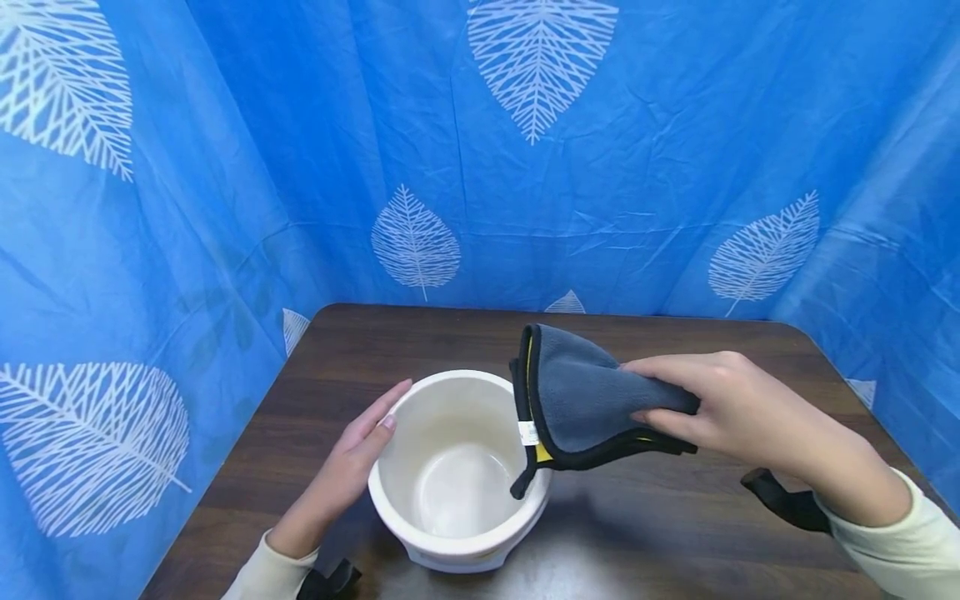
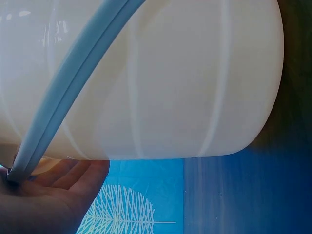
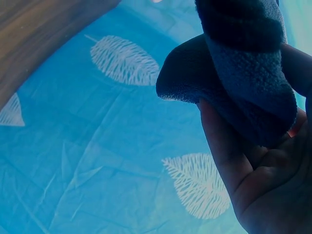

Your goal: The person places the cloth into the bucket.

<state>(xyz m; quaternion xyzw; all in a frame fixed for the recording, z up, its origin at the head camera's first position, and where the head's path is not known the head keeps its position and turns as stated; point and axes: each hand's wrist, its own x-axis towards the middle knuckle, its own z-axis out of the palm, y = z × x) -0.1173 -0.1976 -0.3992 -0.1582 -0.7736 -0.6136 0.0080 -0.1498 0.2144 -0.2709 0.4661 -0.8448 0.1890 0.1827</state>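
Note:
A white bucket (image 1: 382, 508) stands upright on the table, its open mouth up and the inside visible. In the left wrist view its smooth side (image 2: 175, 83) is crossed by a grey-blue handle (image 2: 63, 92). My left hand (image 1: 347, 471) holds the bucket's left rim, thumb at the edge and fingers along the outside. Pinched by the thumb and fingers of my right hand (image 1: 731, 412) is a folded grey cleaning cloth (image 1: 585, 392) with black edging, a yellow layer and a white tag. Its left end hangs over the bucket's right rim.
The dark wooden table (image 1: 645, 533) has rounded far corners. A blue curtain (image 1: 600, 208) with white leaf prints surrounds it at the back and sides. Black straps (image 1: 787, 500) are around the wrists.

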